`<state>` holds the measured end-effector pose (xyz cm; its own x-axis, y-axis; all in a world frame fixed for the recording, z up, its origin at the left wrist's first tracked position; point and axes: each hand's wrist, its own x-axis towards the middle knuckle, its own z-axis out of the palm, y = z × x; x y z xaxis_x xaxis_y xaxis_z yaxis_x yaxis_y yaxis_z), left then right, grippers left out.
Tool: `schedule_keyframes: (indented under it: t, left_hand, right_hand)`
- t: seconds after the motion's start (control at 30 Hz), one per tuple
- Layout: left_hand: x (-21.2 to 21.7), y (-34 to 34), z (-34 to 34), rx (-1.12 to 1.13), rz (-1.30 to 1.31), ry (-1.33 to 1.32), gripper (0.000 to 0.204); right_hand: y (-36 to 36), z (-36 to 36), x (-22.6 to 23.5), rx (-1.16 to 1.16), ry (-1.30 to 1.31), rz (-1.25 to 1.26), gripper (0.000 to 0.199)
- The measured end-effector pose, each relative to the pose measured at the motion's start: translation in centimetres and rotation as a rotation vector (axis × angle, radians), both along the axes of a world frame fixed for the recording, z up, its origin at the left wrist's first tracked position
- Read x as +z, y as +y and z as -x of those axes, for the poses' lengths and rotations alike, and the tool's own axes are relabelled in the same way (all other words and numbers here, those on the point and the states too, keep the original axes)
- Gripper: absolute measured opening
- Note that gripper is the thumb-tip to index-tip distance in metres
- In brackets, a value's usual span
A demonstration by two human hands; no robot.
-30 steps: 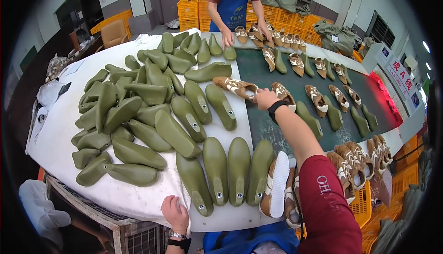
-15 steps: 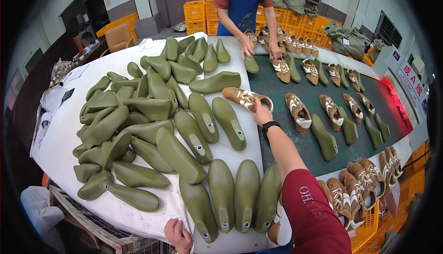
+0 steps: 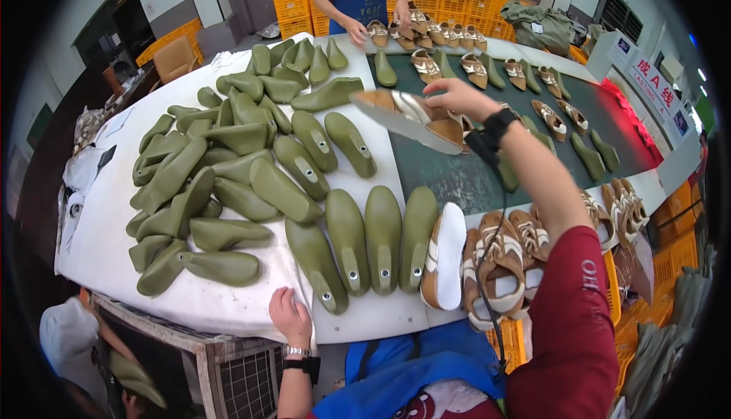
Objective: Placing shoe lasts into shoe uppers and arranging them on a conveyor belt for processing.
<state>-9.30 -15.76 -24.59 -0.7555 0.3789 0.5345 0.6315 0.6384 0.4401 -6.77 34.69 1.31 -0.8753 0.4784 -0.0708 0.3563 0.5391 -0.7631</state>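
Observation:
My right hand (image 3: 459, 99) grips a brown and white shoe (image 3: 403, 113) above the table, its pale sole tilted toward me. My left hand (image 3: 290, 317) rests by the near table edge, fingers loosely out and holding nothing. Just ahead of it, several green shoe lasts (image 3: 383, 229) lie side by side. At the end of that row a shoe with a white sole (image 3: 443, 259) lies on its side. To the left is a big heap of green lasts (image 3: 236, 137). More shoes (image 3: 472, 70) and lasts alternate on the dark green belt (image 3: 457, 183).
Across the table a person in a blue apron (image 3: 362, 4) reaches toward the far shoes. Several finished-looking shoes (image 3: 502, 255) stand along the near right edge. Orange crates (image 3: 292, 12) are stacked behind. A wire cage (image 3: 247, 377) stands below my left; someone is beside it.
My right hand has lifted the shoe from beside the belt and moved it right, turning its sole toward me. My view has shifted. The person opposite has drawn both hands back from the nearer pieces.

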Motion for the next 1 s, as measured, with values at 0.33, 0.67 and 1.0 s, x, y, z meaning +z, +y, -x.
schedule_keyframes:
  t: [0.33, 0.67, 1.0]
  left_hand:
    - [2.6, -0.3, -1.7, -0.024, -0.325, -0.471, 0.024]
    - [17.4, 12.6, -1.3, -0.634, -0.077, -0.229, 0.027]
    - [12.3, 34.5, 15.1, -0.211, 0.724, -0.119, 0.074]
  right_hand:
    - [-7.8, -25.0, 5.2, -0.172, 0.742, 0.492, 0.037]
    - [-13.2, -54.4, -6.8, -1.212, 0.743, -0.480, 0.053]
    - [-25.0, -54.9, -32.4, -0.792, -0.805, -0.413, 0.014]
